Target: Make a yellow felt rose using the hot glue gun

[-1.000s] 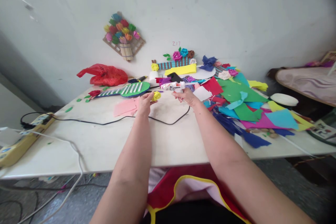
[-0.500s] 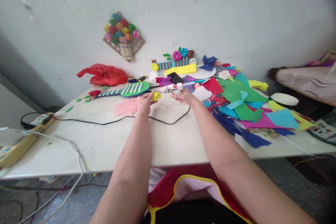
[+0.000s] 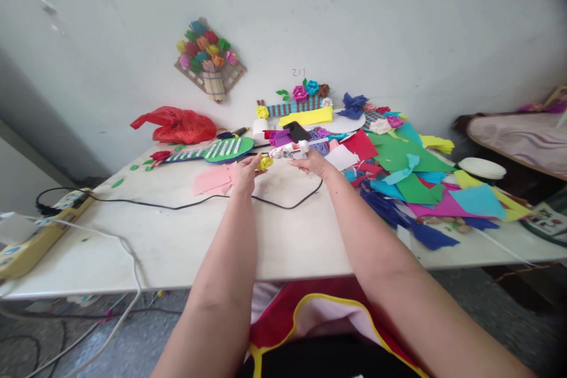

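Note:
Between the fingertips of my left hand (image 3: 248, 172) is a small yellow paper flower (image 3: 265, 162). My right hand (image 3: 310, 164) is closed around a white hot glue gun (image 3: 290, 150), whose nozzle points left at the flower. A glue stick sticks out of the gun's back end, and a black cord (image 3: 287, 207) runs from it across the table. Beyond my left hand lies a green guitar-shaped craft (image 3: 230, 149) with white strips and a red flower. Pink paper pieces (image 3: 213, 179) lie beside my left wrist.
Coloured paper scraps (image 3: 407, 159) are heaped on the right of the white table (image 3: 177, 248). At the back are a red plastic bag (image 3: 177, 126), a black phone (image 3: 296, 132) and a flower-decorated stick fence (image 3: 287, 107). A power strip (image 3: 44, 236) sits at the left edge.
The view has shifted very slightly. Both hands keep their hold, the glue gun's nozzle staying close beside the yellow flower.

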The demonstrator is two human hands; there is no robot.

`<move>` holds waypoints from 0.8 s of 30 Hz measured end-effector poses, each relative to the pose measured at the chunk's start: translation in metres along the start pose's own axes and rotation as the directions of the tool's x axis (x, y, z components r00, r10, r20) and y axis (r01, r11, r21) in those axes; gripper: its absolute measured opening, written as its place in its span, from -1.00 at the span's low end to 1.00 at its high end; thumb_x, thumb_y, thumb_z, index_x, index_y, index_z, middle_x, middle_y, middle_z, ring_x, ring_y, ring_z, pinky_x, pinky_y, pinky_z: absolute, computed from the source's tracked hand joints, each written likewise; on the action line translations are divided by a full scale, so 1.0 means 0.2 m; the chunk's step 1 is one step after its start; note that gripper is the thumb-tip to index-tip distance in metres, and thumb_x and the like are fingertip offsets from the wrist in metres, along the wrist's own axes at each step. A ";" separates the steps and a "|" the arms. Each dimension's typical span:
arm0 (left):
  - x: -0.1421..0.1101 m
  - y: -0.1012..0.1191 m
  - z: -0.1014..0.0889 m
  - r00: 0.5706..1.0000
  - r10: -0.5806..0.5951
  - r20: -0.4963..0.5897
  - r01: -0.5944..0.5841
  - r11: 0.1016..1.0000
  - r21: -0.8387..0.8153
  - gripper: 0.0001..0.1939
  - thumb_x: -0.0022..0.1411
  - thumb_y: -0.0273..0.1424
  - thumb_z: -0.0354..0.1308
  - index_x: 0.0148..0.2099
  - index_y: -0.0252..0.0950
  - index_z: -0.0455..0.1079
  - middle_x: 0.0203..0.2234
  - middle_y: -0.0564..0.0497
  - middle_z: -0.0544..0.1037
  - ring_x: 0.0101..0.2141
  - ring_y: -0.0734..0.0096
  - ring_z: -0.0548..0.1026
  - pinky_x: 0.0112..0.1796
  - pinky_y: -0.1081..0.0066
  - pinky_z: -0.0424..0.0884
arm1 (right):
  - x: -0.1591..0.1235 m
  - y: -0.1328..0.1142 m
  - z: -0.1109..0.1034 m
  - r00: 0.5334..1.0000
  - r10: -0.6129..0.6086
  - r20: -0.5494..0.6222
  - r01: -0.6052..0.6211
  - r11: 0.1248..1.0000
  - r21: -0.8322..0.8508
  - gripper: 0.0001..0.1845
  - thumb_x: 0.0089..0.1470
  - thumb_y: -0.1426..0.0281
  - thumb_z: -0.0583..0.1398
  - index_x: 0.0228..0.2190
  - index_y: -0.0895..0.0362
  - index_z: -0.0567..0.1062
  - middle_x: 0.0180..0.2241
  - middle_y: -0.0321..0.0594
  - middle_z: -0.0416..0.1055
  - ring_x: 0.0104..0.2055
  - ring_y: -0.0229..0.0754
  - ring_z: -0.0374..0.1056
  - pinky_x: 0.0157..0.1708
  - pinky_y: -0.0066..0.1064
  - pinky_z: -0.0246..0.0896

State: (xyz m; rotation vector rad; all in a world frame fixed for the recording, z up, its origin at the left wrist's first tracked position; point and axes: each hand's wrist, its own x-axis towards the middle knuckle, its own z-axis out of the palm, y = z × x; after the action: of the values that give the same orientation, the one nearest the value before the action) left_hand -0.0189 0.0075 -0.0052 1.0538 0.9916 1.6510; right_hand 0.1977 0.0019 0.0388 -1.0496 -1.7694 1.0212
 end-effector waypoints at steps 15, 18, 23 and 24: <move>-0.01 0.01 0.00 1.000 0.018 -0.007 -0.018 1.000 0.006 -0.48 -0.27 -0.01 0.47 -0.41 -0.34 0.51 -0.47 -0.03 0.56 -0.42 0.38 0.52 -0.37 0.36 0.52 | 0.03 0.04 -0.03 0.997 -0.081 0.011 0.082 0.988 -0.132 -0.59 -0.19 0.05 0.35 -0.53 0.15 0.45 -0.65 -0.31 0.31 -0.53 -0.21 0.29 -0.52 -0.41 0.18; 0.00 0.00 0.00 1.000 0.019 -0.008 -0.019 1.000 0.006 -0.49 -0.24 -0.02 0.46 -0.41 -0.35 0.52 -0.46 -0.04 0.57 -0.42 0.37 0.53 -0.37 0.35 0.53 | 0.04 0.04 -0.04 0.995 -0.104 0.008 0.104 0.973 -0.207 -0.57 -0.15 0.03 0.31 -0.49 0.17 0.49 -0.57 -0.21 0.41 -0.38 -0.09 0.40 -0.36 -0.34 0.30; 0.00 0.00 0.01 1.000 0.019 -0.012 -0.019 1.000 0.010 -0.51 -0.22 -0.03 0.45 -0.40 -0.36 0.53 -0.46 -0.06 0.57 -0.43 0.36 0.53 -0.39 0.35 0.52 | 0.04 0.04 -0.05 0.991 -0.133 -0.010 0.125 0.951 -0.283 -0.59 -0.10 0.04 0.29 -0.53 0.16 0.48 -0.53 -0.16 0.46 -0.30 -0.05 0.45 -0.28 -0.34 0.32; 0.00 0.00 0.01 1.000 0.018 -0.012 -0.018 1.000 0.011 -0.51 -0.22 -0.04 0.45 -0.40 -0.36 0.53 -0.46 -0.06 0.57 -0.43 0.36 0.53 -0.39 0.36 0.52 | 0.04 0.05 -0.05 0.990 -0.137 -0.012 0.129 0.952 -0.278 -0.59 -0.10 0.04 0.29 -0.54 0.16 0.48 -0.53 -0.15 0.47 -0.30 -0.05 0.45 -0.27 -0.34 0.32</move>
State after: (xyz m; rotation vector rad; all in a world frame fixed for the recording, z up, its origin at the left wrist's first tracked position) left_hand -0.0178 0.0065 -0.0043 1.0636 1.0031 1.6700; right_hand 0.2062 0.0147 0.0357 -1.0904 -1.9683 0.6834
